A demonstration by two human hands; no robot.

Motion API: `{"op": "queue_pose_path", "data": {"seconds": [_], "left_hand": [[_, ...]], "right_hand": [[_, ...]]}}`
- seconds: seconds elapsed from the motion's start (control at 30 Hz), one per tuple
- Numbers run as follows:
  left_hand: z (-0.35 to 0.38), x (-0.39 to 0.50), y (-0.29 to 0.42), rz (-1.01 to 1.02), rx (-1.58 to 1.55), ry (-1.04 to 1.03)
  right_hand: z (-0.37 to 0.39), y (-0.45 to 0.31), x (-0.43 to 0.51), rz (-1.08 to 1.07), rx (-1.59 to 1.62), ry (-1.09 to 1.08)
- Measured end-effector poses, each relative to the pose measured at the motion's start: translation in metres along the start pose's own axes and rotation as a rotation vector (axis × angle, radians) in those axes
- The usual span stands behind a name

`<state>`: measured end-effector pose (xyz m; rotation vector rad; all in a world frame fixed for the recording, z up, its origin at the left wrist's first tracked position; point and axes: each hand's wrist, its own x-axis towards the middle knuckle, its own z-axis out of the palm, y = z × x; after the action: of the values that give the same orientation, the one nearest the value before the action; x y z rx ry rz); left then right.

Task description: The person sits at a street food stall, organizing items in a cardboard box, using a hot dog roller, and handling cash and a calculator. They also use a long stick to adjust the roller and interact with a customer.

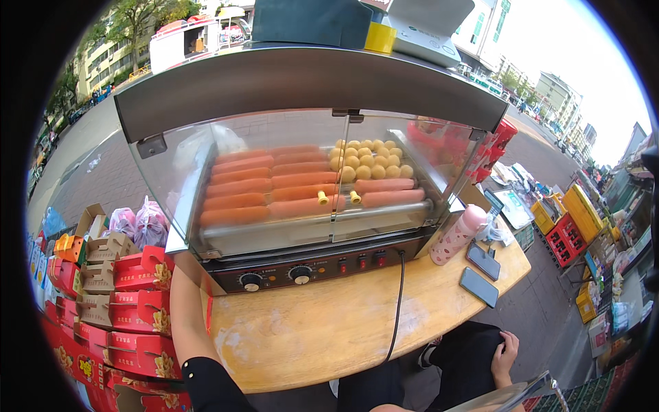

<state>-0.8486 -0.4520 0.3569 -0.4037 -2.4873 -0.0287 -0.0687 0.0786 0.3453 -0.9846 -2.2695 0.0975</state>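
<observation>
My left forearm (189, 309) reaches up along the left side of a hot dog roller grill (314, 268). The left hand is out of sight behind the grill's side. Behind glass doors (288, 221) with two small yellow knobs, several rows of sausages (239, 185) lie on the rollers. Round yellowish balls (365, 159) sit at the back right, with two paler sausages (394, 198) in front of them. Both doors look closed. My right hand (505, 355) rests on the dark trousers at my knee, holding nothing.
A pink bottle (458, 234) and two phones (479, 287) are on the wooden table (309, 329). A black cord (399, 314) hangs over its front edge. Red gift cartons (139, 309) are stacked at left. Boxes (311, 23) stand on the grill's top; crates (566, 239) are at right.
</observation>
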Motion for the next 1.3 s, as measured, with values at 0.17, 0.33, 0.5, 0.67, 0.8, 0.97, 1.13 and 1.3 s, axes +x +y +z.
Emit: {"op": "queue_pose_path", "data": {"seconds": [0.17,0.33,0.5,0.67,0.8,0.97,1.13,1.3], "left_hand": [[0.001,-0.033,-0.004,-0.131,0.028,0.025],[-0.051,-0.045,-0.027,-0.424,-0.079,0.256],[-0.209,-0.064,0.0,-0.582,-0.765,0.815],[-0.379,-0.071,0.088,-0.02,-1.223,1.055],[-0.464,-0.043,0.172,0.188,-1.342,0.629],[-0.515,0.028,0.258,0.203,-1.421,0.301],[-0.504,0.091,0.351,0.382,-1.202,0.138],[-0.475,0.135,0.43,0.408,-0.881,0.15]], "right_hand": [[-0.005,0.001,0.002,0.092,0.003,0.008],[-0.004,-0.004,0.006,0.031,0.063,0.005],[-0.004,-0.016,0.001,0.016,0.182,-0.005],[-0.005,-0.02,-0.012,-0.067,0.277,-0.034],[-0.011,-0.018,-0.016,-0.082,0.332,-0.021],[-0.02,-0.013,-0.025,-0.069,0.372,0.001],[-0.025,-0.002,-0.028,-0.032,0.37,0.013],[-0.024,0.008,-0.023,-0.035,0.393,0.008]]}}
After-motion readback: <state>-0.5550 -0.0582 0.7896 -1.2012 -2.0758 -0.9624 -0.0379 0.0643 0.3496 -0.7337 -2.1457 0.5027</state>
